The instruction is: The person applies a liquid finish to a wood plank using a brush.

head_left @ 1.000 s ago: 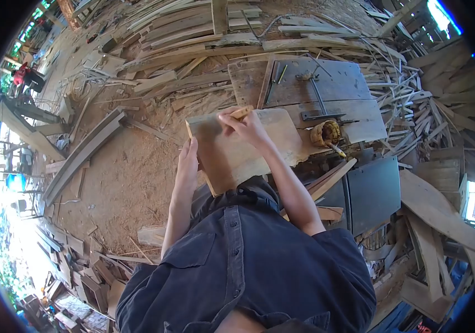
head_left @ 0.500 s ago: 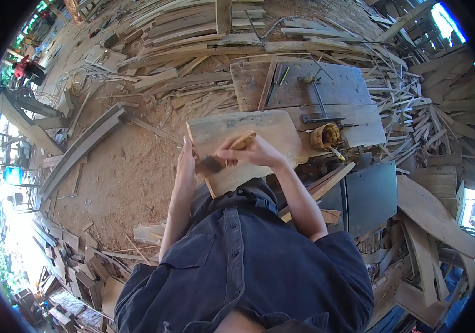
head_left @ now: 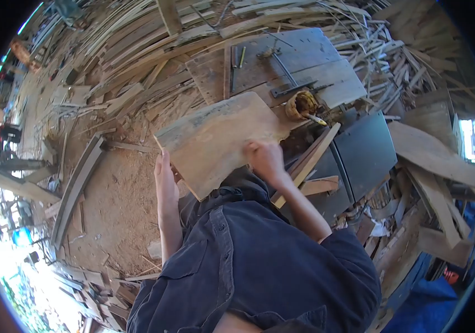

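A wide, flat wooden board (head_left: 221, 139) lies tilted before my body, its right end by the workbench. My left hand (head_left: 166, 180) holds the board's left edge, fingers along its end. Over the board's near right part, my right hand (head_left: 266, 160) is closed round a brush. Its wooden handle and dark head showed earlier; now the fist and motion blur mostly hide it. Just beyond the right hand stands a stained brown pot (head_left: 292, 109), with a pale stick (head_left: 316, 119) leaning out over its rim.
The workbench (head_left: 326, 61) carries a metal clamp (head_left: 286, 72) and a thin yellow-green pencil-like stick (head_left: 242, 56). Below it is a grey metal panel (head_left: 365, 155) with wood strips (head_left: 318, 158) alongside. Heaps of offcuts (head_left: 404, 77) and a long curved beam (head_left: 79, 188) lie around on the dirt floor.
My right hand has swept the brush from the board's left end towards its right side. My left hand stays at the left edge. The whole view has turned and shifted.
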The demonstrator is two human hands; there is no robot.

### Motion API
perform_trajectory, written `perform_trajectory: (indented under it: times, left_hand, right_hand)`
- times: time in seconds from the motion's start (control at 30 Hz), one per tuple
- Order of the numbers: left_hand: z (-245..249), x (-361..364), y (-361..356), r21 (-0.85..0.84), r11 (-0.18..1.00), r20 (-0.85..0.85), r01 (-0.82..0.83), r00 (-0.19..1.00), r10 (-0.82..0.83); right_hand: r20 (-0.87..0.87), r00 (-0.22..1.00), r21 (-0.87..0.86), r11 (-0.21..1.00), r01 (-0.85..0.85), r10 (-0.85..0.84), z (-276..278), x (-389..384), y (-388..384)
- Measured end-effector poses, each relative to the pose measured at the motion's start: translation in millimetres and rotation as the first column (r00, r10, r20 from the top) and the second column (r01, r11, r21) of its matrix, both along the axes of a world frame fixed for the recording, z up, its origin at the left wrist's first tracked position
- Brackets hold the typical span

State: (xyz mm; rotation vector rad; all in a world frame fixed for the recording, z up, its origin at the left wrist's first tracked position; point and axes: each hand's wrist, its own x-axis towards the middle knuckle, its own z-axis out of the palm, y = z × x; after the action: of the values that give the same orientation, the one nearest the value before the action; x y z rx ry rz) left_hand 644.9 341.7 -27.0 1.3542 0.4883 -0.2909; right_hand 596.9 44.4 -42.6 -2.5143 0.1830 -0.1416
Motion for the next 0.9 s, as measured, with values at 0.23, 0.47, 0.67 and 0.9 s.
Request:
perform_trajectory:
  times: [0.23, 0.47, 0.67, 0.9]
  left_hand:
    - [9, 8, -7, -0.034, 0.999, -0.01, -0.025, 1.0, 0.025]
    - [-3, 10, 1, -0.021, 1.0, -0.01, -0.022, 1.0, 0.022]
    - [6, 19, -2, -0.014, 1.0, 0.005, -0.014, 1.0, 0.014]
    - [9, 23, 0, 0.007, 1.0, -0.016, 0.012, 1.0, -0.012]
  right_hand:
    - [-0.106, 0.949, 0.943, 0.334, 0.001, 0.295, 48, -16, 35]
    - [-0.134, 0.77, 0.709, 0.483, 0.514, -0.624, -122, 16, -162]
    - [0.114, 0.992, -0.043, 0.998, 0.053, -0.048, -78, 39, -86]
    - [-0.011, 0.898, 0.989, 0.137, -0.055, 0.44, 54, 6, 63]
